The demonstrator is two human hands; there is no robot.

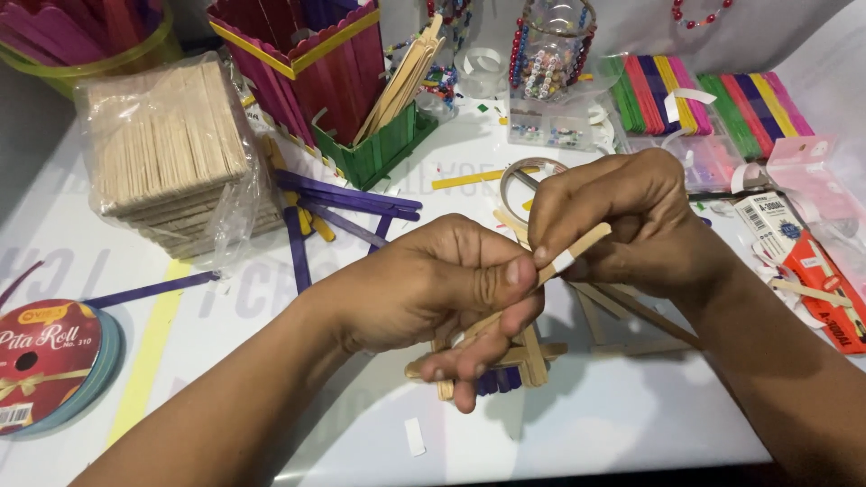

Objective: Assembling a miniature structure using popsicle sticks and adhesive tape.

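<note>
My left hand [433, 289] pinches a plain wooden craft stick [586, 242] near its lower part, thumb on top. My right hand [622, 216] grips the same stick at its upper end, fingertips on a small white strip of tape stuck to it. Both hands hover just above a small frame of glued sticks [528, 356] lying on the white table [631, 415], with purple sticks showing under it. More plain sticks [622, 311] lie flat beneath my right hand.
A wrapped stack of plain sticks [167, 149] sits at left, loose purple sticks [347, 203] beside it. Red and green stick boxes [334, 77] stand behind. Coloured stick bundles [704, 99], a bead jar [550, 45], a tape roll [523, 171], a ribbon spool [45, 361] and red packets [812, 271] lie around.
</note>
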